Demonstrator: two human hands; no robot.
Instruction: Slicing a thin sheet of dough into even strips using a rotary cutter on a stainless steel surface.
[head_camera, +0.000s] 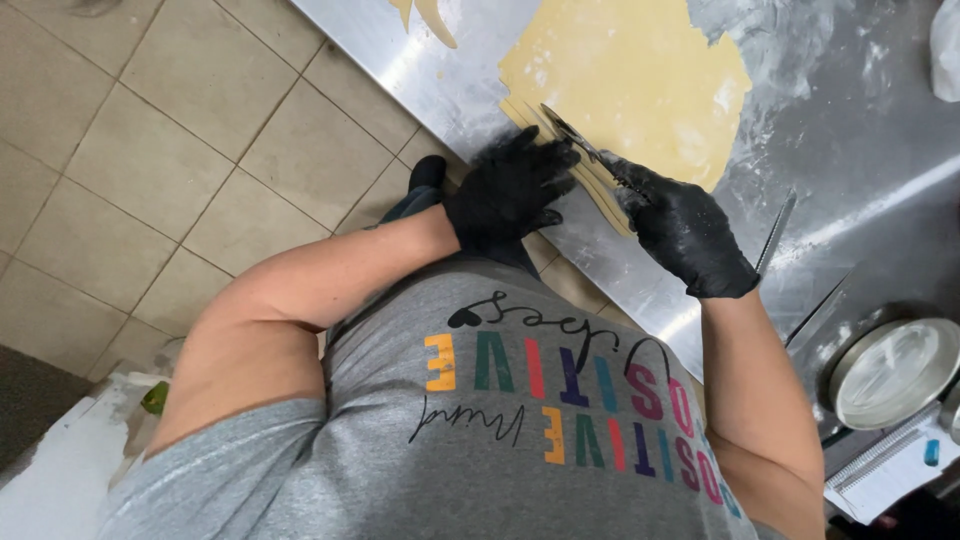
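A thin sheet of pale yellow dough (630, 75) lies rolled out on the floured steel table (850, 130). My right hand (685, 230), in a black glove, grips a small wheel cutter (575, 138) whose blade rests on the dough's near edge. My left hand (510, 190), also in a black glove, presses flat on the cut strips of dough (600, 195) at that edge, fingers spread, just beside the cutter.
A long metal blade or ruler (776, 230) lies on the table by my right wrist. A round metal tin (893, 370) and a spiral notebook (890, 465) sit at the right. Dough scraps (432, 18) lie at the top. Beige floor tiles (150, 150) are on the left.
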